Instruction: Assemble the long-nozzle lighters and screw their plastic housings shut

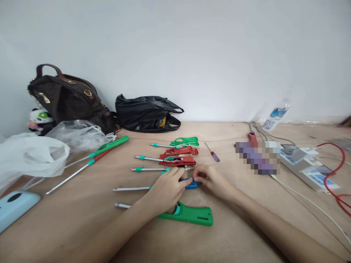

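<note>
A blue lighter (192, 184) with a long metal tube pointing left lies at the middle of the table. My left hand (171, 186) is closed over its handle, fingers pressing on it. At the handle's right end my right hand (205, 177) is pinched, its fingertips touching the blue part; whether they hold anything small cannot be seen. Nearer to me rests a green lighter (196, 214), partly under my left forearm. Beyond my hands are opened red casings (183, 160), a green casing (189, 140) and loose metal tubes (149, 158). A purple screwdriver (214, 156) lies behind my right hand.
At the left are a light blue case (18, 206), white plastic bags (35, 155) and a green lighter (109, 145) crossing a red one. A dark backpack (71, 98) and black bag (145, 113) stand behind. Right: power strip (312, 171), cables, bottle (276, 114).
</note>
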The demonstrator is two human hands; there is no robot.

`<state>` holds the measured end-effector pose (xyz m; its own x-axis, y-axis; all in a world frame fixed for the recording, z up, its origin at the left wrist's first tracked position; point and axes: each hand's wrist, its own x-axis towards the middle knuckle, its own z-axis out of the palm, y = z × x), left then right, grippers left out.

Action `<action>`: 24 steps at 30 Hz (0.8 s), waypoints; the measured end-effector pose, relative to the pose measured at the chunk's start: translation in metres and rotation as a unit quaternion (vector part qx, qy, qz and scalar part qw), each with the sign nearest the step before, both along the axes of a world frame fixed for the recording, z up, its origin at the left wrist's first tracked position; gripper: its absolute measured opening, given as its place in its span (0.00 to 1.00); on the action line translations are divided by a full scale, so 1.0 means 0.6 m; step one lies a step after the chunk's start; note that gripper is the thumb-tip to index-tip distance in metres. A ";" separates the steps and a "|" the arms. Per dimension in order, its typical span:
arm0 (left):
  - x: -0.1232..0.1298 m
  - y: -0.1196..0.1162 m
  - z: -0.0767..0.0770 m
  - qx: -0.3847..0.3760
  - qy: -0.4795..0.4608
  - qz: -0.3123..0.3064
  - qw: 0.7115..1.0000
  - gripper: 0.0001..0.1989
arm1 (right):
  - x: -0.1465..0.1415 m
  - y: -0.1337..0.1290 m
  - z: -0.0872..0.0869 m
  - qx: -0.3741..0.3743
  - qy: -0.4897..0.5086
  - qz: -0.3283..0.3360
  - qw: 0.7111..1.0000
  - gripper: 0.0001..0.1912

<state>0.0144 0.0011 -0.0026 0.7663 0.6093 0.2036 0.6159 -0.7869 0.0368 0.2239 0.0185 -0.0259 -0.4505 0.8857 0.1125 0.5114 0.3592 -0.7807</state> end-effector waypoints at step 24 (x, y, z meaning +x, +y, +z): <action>-0.003 0.001 -0.001 0.002 -0.018 -0.002 1.000 0.15 | 0.023 -0.014 0.046 0.098 -0.108 0.132 0.981 0.13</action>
